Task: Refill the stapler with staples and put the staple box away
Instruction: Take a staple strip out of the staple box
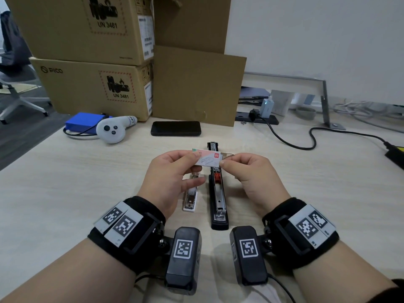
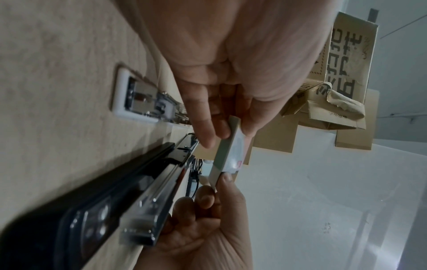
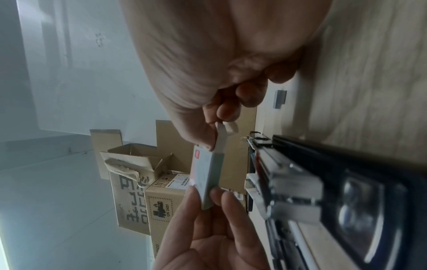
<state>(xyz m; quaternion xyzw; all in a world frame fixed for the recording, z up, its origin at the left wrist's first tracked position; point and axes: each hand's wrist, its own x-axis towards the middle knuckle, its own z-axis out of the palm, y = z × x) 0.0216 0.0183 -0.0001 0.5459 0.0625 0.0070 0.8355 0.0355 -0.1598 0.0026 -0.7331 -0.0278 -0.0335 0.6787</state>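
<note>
I hold a small staple box [image 1: 208, 159] in the air with both hands, above the table. My left hand [image 1: 193, 159] pinches its left end between thumb and fingers. My right hand [image 1: 227, 159] pinches the white flap at its right end [image 3: 221, 134]. Right below lies a long black stapler [image 1: 218, 200], swung open with its metal staple channel facing up. A smaller white stapler [image 1: 191, 197] lies open to its left. The wrist views show the staple box [image 2: 227, 155] edge-on between both hands, and the black stapler [image 3: 300, 182] close beneath.
A black phone [image 1: 176, 128], a white controller [image 1: 111, 130] and a blue pack [image 1: 84, 123] lie at the back. Stacked cardboard boxes [image 1: 94, 88] and a cardboard sheet [image 1: 196, 84] stand behind them. A black cable [image 1: 290, 141] crosses the table at the right.
</note>
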